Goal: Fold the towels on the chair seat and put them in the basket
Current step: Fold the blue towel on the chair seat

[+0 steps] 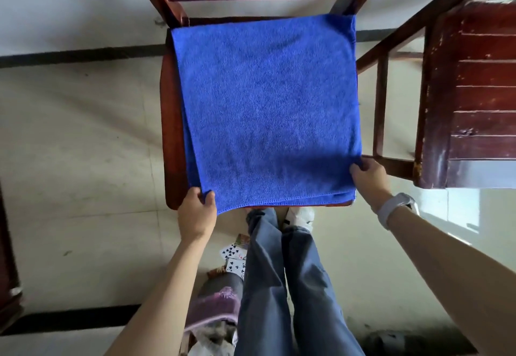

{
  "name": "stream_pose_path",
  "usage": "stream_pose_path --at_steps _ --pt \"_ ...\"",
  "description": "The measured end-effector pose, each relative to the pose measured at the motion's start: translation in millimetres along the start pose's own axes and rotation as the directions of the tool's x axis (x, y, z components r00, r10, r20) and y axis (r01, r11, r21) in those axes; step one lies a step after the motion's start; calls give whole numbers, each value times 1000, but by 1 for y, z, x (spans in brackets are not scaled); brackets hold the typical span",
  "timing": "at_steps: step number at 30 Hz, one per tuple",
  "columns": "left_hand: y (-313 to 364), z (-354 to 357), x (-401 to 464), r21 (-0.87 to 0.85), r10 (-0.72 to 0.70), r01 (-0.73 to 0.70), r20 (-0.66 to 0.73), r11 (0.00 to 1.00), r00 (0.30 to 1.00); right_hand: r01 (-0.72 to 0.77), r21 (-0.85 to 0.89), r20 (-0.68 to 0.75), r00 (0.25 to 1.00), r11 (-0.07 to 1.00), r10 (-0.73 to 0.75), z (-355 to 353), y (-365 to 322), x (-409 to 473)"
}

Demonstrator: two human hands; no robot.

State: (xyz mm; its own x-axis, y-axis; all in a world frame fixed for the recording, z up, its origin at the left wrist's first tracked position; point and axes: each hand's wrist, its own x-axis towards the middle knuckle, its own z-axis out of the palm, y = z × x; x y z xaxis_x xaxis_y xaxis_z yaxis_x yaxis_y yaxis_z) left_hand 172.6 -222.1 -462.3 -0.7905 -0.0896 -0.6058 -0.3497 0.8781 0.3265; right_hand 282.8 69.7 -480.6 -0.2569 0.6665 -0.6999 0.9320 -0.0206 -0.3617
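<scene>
the dark red wooden chair (171, 132) fills twelve o'clock; on its seat lies the blue microfibre towel (268, 104), folded over once by the look of its doubled edges. my left hand (196, 213) pinches the seven o'clock corner, my right hand (368, 178) the four o'clock corner. i judge more folds remain; i see no basket.

Towel (265, 109) spread flat on chair seat (171, 132), covering nearly all of it. Left hand (196, 213) pinching near-left corner, right hand (368, 178) pinching near-right corner. Cabinet (472, 98) just right of chair. Playing cards (234, 258) on floor (83, 174) before the seat, beside the legs.
</scene>
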Motion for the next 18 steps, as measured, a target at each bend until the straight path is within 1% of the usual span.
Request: stream_pose_path --at_steps 3,6,8,10,12,14,16,18 --pt "-1 -4 -1 -72 41 -39 15 997 999 10 0 -41 999 1000 -10 -4 3 -5" --pt "-1 -7 -3 -242 15 9 97 970 995 -1 -22 17 1000 1000 1 -11 10 -12" --pt "-1 -13 -5 -284 20 7 90 959 996 16 -48 59 998 999 -13 -18 12 -18" --pt "-1 -22 -7 -380 35 -19 37 925 999 62 39 58 996 997 -65 -26 12 -25" --pt "-3 -33 -9 -522 -20 2 -29 853 999 154 158 6 988 975 -156 -32 10 -34" --pt "-8 -38 -8 -607 -80 27 -60 794 995 199 219 -25 980 955 -199 -34 10 -41" --pt "-16 -34 -7 -631 -123 70 -41 772 992 129 228 42 989 965 -142 -27 16 -42" --pt "-24 -23 -6 -609 -162 133 8 782 987 25 181 128 991 983 -49 -17 26 -39"
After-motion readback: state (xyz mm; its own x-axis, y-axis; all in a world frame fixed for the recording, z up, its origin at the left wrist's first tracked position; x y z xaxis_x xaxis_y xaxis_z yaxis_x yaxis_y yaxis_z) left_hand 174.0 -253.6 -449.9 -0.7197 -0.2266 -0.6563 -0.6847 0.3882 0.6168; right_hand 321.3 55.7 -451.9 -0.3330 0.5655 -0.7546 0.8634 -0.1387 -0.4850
